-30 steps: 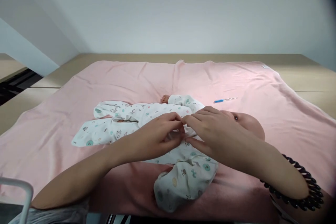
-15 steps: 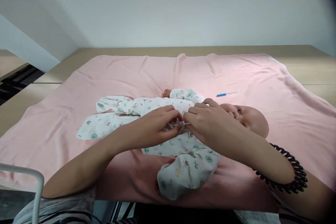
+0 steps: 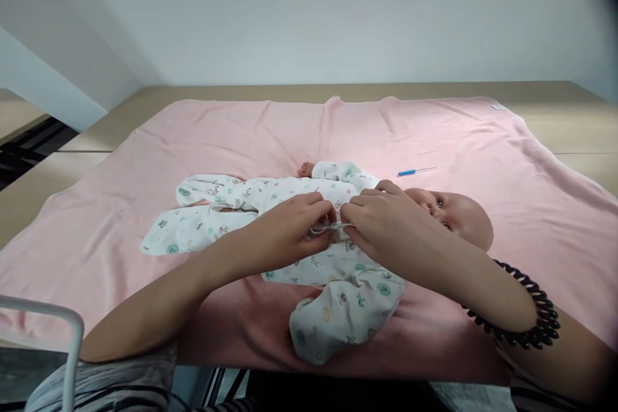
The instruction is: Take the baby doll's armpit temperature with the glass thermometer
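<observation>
A baby doll (image 3: 466, 219) lies on its back, its head to the right, dressed in a white printed baby outfit (image 3: 333, 270). Over the doll's chest, my left hand (image 3: 294, 222) pinches a thin white tie string (image 3: 333, 228) of the outfit. My right hand (image 3: 381, 215) grips the same string a little to the right, fingers closed. A short stretch of string shows between my fingertips; the rest is hidden by my hands. A black coiled band (image 3: 526, 309) circles my right forearm.
Beneath the doll a pink blanket (image 3: 232, 135) covers much of the wooden table (image 3: 545, 116). Beyond the doll lies a thin blue-handled stick (image 3: 408, 172). A white metal rail (image 3: 74, 347) stands at the lower left, and a pale wall (image 3: 309, 19) rises behind.
My hands have drawn slightly apart, and the string between them is now straighter. The doll has stayed in place.
</observation>
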`<control>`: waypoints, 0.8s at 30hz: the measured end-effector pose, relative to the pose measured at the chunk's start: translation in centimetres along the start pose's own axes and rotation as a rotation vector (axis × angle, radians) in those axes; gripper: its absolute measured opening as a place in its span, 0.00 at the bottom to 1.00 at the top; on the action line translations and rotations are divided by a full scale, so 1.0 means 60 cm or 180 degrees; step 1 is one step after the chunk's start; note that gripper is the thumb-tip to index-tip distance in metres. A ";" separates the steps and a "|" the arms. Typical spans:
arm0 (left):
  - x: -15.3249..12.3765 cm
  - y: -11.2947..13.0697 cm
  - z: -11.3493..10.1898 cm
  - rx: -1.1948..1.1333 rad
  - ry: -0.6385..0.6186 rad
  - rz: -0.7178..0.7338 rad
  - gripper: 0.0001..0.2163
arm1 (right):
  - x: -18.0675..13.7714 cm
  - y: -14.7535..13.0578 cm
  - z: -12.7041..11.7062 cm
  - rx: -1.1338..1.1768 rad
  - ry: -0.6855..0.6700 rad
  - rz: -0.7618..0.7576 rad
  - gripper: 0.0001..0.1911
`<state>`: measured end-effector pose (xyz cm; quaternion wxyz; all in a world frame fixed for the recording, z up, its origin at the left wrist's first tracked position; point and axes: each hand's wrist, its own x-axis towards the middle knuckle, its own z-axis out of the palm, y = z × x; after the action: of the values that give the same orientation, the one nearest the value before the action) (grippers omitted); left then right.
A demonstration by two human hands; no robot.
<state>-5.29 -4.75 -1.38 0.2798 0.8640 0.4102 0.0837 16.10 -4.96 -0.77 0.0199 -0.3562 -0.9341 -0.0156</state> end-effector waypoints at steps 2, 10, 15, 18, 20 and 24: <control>0.002 0.002 0.004 0.0165 0.0063 0.0018 0.04 | -0.001 0.001 0.002 -0.0003 0.0076 0.0009 0.14; 0.004 0.007 0.025 0.1019 0.0148 0.0130 0.07 | 0.000 0.001 0.011 0.0055 0.0203 -0.0006 0.12; 0.002 0.005 0.035 0.1572 0.0206 0.0320 0.07 | 0.004 -0.002 0.018 0.0096 0.0173 0.0006 0.12; 0.004 0.006 0.040 0.1790 0.0127 0.0349 0.08 | 0.005 -0.001 0.023 0.0077 0.0156 0.0013 0.12; 0.005 0.006 0.045 0.1965 0.0108 0.0333 0.08 | 0.005 0.000 0.026 0.0102 0.0142 0.0007 0.12; 0.008 0.004 0.060 0.2422 0.0306 0.0346 0.06 | 0.007 0.000 0.031 0.0154 0.0073 0.0050 0.11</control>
<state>-3.46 -6.00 -4.28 -0.0852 0.9216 0.3781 -0.0194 15.72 -4.60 -2.60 0.0393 -0.3627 -0.9311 0.0031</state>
